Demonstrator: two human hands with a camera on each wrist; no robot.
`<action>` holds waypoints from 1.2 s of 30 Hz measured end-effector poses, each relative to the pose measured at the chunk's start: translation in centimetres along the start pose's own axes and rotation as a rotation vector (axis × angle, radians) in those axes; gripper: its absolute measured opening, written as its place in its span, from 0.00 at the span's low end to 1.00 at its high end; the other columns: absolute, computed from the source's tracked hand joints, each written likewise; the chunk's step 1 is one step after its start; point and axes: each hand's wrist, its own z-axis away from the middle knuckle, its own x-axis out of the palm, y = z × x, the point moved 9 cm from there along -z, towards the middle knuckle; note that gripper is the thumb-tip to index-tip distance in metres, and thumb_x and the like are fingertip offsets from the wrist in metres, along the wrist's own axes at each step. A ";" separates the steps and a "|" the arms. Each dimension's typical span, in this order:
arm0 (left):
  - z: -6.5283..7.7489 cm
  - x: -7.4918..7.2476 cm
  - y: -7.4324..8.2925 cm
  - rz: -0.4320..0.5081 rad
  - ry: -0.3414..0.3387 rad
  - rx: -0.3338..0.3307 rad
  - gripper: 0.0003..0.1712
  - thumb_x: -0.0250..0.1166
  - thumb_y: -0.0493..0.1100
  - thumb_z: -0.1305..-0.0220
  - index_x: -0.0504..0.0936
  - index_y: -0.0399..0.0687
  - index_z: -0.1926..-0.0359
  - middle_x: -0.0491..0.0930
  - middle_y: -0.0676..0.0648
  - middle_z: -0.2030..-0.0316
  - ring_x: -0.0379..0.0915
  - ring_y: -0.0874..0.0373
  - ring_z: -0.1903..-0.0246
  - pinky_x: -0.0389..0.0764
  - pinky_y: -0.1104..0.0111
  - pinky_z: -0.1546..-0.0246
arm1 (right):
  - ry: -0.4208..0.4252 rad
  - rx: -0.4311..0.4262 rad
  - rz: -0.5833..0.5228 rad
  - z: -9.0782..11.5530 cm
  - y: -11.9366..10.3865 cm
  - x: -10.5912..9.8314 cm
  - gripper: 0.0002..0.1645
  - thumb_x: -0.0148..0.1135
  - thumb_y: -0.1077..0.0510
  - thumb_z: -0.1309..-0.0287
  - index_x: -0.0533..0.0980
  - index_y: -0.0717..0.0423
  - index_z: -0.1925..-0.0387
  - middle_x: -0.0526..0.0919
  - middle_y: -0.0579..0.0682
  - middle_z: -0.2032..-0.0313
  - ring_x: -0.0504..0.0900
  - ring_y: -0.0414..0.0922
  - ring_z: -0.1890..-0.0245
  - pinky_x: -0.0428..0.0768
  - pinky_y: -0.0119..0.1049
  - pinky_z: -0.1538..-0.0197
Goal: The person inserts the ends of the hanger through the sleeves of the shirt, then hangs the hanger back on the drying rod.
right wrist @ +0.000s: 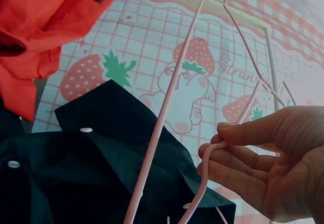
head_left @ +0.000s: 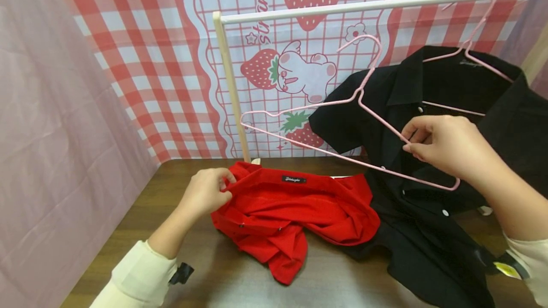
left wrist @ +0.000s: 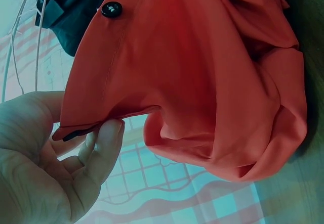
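Note:
My left hand (head_left: 204,191) pinches the edge of a red shirt (head_left: 274,208) between thumb and fingers. The shirt lies bunched on the table, its dark collar label facing up. In the left wrist view a black button (left wrist: 112,9) shows near the pinched edge. With thumb and fingertips, my right hand (head_left: 445,144) holds a bare pink hanger (head_left: 317,105) by its right shoulder. The hanger hangs in the air, hook upward, above and behind the red shirt. Behind the right hand, a black shirt (head_left: 381,103) with white buttons is on another pink hanger (head_left: 480,24).
A white rail (head_left: 342,8) on a light wooden post (head_left: 231,84) spans the back and carries the black shirt. Part of the black cloth (head_left: 428,260) spreads over the brown table (head_left: 141,222). A strawberry-print checked cloth (head_left: 162,37) hangs behind; a pink curtain (head_left: 51,132) is at left.

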 end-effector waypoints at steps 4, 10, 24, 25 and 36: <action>0.0 0.0 -0.1 0.004 -0.001 -0.004 0.11 0.67 0.32 0.54 0.84 0.46 0.66 0.70 0.53 0.82 0.66 0.59 0.80 0.67 0.66 0.78 | -0.023 -0.031 0.008 0.9 -0.1 0.7 0.08 0.71 0.65 0.51 0.80 0.55 0.68 0.79 0.42 0.79 0.72 0.42 0.79 0.66 0.38 0.75; -0.1 0.0 -0.3 0.010 0.006 -0.005 0.10 0.67 0.33 0.53 0.84 0.45 0.65 0.70 0.53 0.83 0.66 0.59 0.81 0.67 0.66 0.78 | -0.111 -0.059 0.010 2.4 0.1 2.3 0.10 0.72 0.65 0.52 0.81 0.53 0.67 0.77 0.40 0.79 0.70 0.40 0.79 0.67 0.36 0.77; 0.1 -1.4 1.1 0.054 0.166 0.011 0.09 0.66 0.33 0.53 0.85 0.45 0.67 0.73 0.52 0.80 0.68 0.57 0.77 0.70 0.64 0.75 | -0.236 -0.116 -0.020 4.3 -1.7 8.6 0.14 0.73 0.68 0.55 0.77 0.48 0.74 0.72 0.36 0.82 0.68 0.38 0.80 0.67 0.35 0.76; 0.2 -1.5 1.4 0.058 0.178 0.015 0.09 0.66 0.33 0.53 0.85 0.44 0.67 0.74 0.51 0.79 0.69 0.57 0.77 0.71 0.64 0.75 | -0.242 -0.118 -0.036 4.4 -1.9 9.1 0.14 0.73 0.68 0.55 0.77 0.47 0.74 0.71 0.36 0.83 0.67 0.38 0.81 0.66 0.34 0.77; 2.3 -0.7 5.3 -0.001 0.279 0.179 0.11 0.67 0.30 0.57 0.83 0.44 0.69 0.70 0.55 0.80 0.66 0.61 0.80 0.71 0.65 0.78 | -0.285 -0.122 -0.181 4.5 -4.2 13.0 0.15 0.71 0.70 0.56 0.75 0.50 0.73 0.69 0.39 0.82 0.66 0.37 0.82 0.66 0.32 0.79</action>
